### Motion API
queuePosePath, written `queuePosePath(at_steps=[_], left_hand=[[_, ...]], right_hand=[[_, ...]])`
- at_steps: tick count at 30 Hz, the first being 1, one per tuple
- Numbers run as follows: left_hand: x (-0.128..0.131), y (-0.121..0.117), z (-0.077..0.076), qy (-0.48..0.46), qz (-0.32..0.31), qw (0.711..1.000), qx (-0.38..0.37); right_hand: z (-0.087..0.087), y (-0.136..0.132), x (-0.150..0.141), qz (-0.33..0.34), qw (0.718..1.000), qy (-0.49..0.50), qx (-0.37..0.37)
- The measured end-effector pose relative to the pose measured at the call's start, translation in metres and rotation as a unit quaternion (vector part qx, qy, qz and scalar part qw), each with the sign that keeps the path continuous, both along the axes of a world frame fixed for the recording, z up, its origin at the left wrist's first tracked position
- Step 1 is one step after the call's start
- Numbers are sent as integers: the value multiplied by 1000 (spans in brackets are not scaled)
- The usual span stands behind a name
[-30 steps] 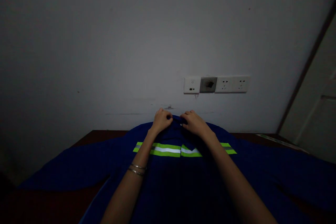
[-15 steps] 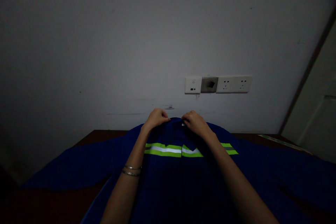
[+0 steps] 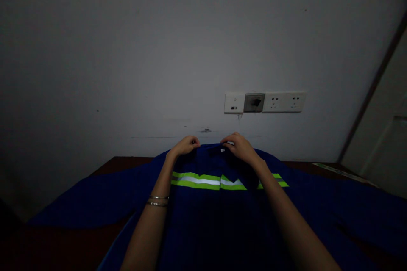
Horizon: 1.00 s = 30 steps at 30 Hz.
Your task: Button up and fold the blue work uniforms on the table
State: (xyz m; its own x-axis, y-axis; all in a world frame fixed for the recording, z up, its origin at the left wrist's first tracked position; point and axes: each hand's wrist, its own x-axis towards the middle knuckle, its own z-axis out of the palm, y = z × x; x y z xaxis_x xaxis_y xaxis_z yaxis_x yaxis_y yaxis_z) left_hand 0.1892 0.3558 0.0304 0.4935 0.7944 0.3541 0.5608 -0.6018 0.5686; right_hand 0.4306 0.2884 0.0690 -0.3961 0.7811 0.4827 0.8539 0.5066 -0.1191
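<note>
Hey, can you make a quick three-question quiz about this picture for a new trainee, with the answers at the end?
1. True or false: silvery bracelets circle the left forearm.
2. What colour edges the pale stripe across the blue garment?
A) Red
B) Yellow-green
C) Orange
3. Short answer: at which part of the garment are the fingertips of both the left hand and the right hand?

Key:
1. True.
2. B.
3. The collar.
</note>
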Motion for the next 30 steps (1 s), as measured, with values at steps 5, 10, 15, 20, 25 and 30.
queuePosePath(at_steps=[5,10,15,20,25,30], left_hand=[[1,-4,4,-14,9,1000,-6],[18,-25,23,3,76,990,122],[47,-38,22,131,90,973,167],[50,-36,15,122,121,966,194],[41,-30,15,79,152,971,166],[40,-22,12,0,154,985,74]], right_hand=[[-2,2,1,-19,1000,24,-4],[-1,-3,-5,-71,997,12,36],[-2,-6,-11,-95,995,-19,40],[1,-8,-12,-83,995,-55,33],[11,-21,-30,17,999,-28,17],[1,-28,-58,57,993,-13,-102]])
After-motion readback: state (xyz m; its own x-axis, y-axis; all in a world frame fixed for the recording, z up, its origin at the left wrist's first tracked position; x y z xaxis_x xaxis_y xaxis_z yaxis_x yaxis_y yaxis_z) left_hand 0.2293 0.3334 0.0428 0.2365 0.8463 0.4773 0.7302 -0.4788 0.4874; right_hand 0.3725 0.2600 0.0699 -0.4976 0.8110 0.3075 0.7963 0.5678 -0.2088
